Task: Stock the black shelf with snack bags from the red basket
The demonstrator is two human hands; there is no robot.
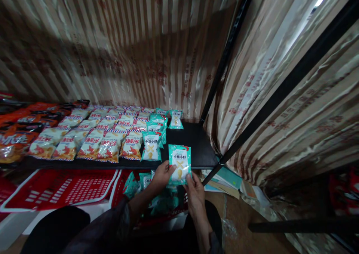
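Observation:
Between my two hands is a teal and white snack bag (180, 163), held upright in front of the black shelf's (196, 134) front edge. My left hand (162, 177) grips its left side with the thumb on the front. At the lower right corner, my right hand (195, 190) pinches the same bag. Just left of it on the shelf, a matching teal bag (152, 146) fronts a row of the same kind. One more teal bag (176, 119) stands at the back of the shelf.
Rows of white and orange snack bags (109, 145) fill the shelf's middle, with orange-red bags (14, 143) at far left. Below are a red basket (70, 186) and another holding teal bags (165, 201). A black post (252, 112) slants at right before striped curtains (126, 52).

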